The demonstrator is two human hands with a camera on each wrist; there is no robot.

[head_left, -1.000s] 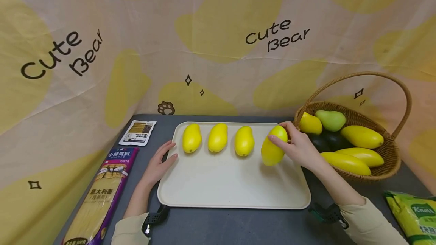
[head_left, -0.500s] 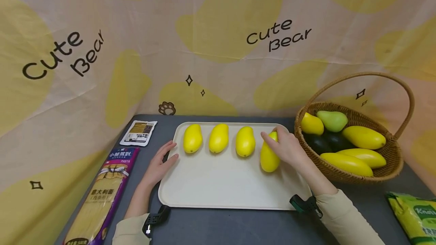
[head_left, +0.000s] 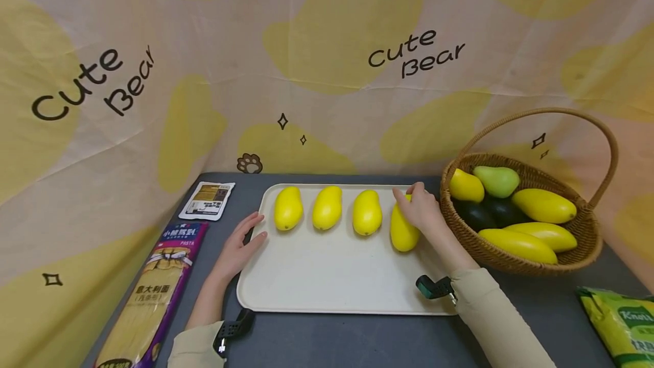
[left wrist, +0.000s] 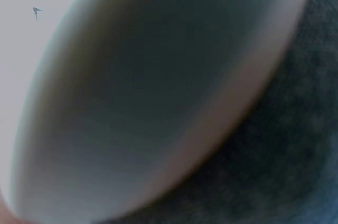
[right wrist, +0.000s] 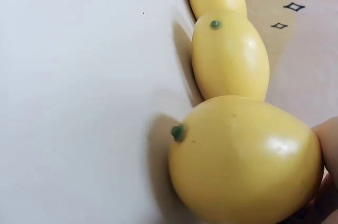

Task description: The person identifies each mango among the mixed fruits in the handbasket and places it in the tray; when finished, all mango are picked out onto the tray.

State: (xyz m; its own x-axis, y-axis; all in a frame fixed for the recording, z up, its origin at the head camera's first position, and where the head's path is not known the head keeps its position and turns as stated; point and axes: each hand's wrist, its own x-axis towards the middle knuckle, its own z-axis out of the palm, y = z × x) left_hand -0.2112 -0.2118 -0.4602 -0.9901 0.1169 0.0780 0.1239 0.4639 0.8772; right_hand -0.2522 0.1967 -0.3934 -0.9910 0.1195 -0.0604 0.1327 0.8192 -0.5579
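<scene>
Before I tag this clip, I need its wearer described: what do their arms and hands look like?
The left sleeve and right sleeve are plain, pale beige. The left device and right device at the wrists are black, the right showing green. The left hand and right hand wear no gloves.

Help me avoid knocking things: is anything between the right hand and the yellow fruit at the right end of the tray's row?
Nothing visible: the right hand touches that yellow fruit near its far end. The neighbouring fruit lies to its left and the basket stands to its right.
</scene>
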